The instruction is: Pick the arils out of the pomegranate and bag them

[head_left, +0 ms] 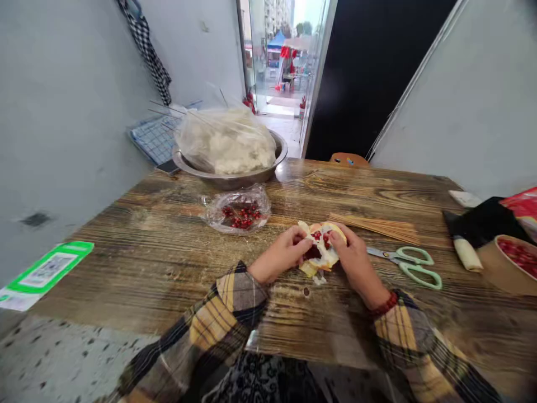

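A broken-open pomegranate piece (322,250), pale rind with red seeds, is gripped from both sides just above the wooden table (159,252). My left hand (280,257) curls around its left side, thumb on the seeds. My right hand (356,262) wraps its right side, fingers closed on the rind. Both sleeves are yellow and dark plaid. A small rind scrap (319,278) lies under the fruit.
A clear plastic bag with red seeds (238,211) lies ahead. Behind it a metal bowl (229,178) holds a bag of white dough-like stuff. Bamboo skewers (377,226), green-handled scissors (409,266) and a paper cup of seeds (509,263) sit at right. A green-bordered card (46,271) hangs on the left wall.
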A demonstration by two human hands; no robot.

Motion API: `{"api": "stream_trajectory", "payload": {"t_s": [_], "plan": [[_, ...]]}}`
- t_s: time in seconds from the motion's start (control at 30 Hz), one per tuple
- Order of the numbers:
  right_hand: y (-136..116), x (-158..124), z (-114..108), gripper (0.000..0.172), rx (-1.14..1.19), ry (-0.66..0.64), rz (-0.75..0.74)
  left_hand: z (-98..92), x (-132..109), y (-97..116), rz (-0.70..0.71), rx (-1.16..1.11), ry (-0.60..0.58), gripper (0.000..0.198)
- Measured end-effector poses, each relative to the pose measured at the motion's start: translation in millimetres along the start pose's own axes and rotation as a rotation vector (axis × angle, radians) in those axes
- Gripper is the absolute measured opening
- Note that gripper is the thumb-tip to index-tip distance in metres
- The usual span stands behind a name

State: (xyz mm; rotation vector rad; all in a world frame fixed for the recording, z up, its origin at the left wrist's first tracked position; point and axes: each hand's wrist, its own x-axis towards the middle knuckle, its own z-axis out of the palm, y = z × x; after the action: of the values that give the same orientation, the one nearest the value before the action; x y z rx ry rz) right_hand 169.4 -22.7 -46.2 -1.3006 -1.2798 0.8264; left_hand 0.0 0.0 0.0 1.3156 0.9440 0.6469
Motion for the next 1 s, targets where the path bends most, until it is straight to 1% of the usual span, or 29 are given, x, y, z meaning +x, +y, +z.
{"api": "stream_trajectory", "payload": {"t_s": [0.13,0.23,0.4,0.53,0.67,0.77,0.9,1.0], "plan": [[0,1,0,0.039,0.003,0.005,0.013,-0.1,2,-2,0.015,0.024,0.019,0.011],[-1,0,0,0.038,0.038,0.007,0.024,-1.2,5,-7,0.003,-0.012,0.029,0.006],[-5,-1,0,0.038,0.160,-0.010,0.087,-3.7,10,-13,-0.004,-0.211,-0.019,0.013],[-7,-2,1,0.038,0.219,-0.002,0.133,-4.8,12,-12,-0.034,-0.273,-0.059,0.026],[-9,-2,2,0.035,0.296,-0.020,0.172,-4.8,11,-12,-0.040,-0.317,-0.061,0.026],[-11,-3,3,0.033,0.348,-0.027,0.206,-4.8,9,-13,-0.006,-0.282,-0.052,0.028],[-14,-2,3,0.035,0.393,-0.032,0.265,-4.9,6,-12,0.062,-0.132,-0.021,0.032],[-16,-2,3,0.036,0.415,-0.044,0.286,-4.9,5,-9,0.120,-0.056,-0.011,0.031]]}}
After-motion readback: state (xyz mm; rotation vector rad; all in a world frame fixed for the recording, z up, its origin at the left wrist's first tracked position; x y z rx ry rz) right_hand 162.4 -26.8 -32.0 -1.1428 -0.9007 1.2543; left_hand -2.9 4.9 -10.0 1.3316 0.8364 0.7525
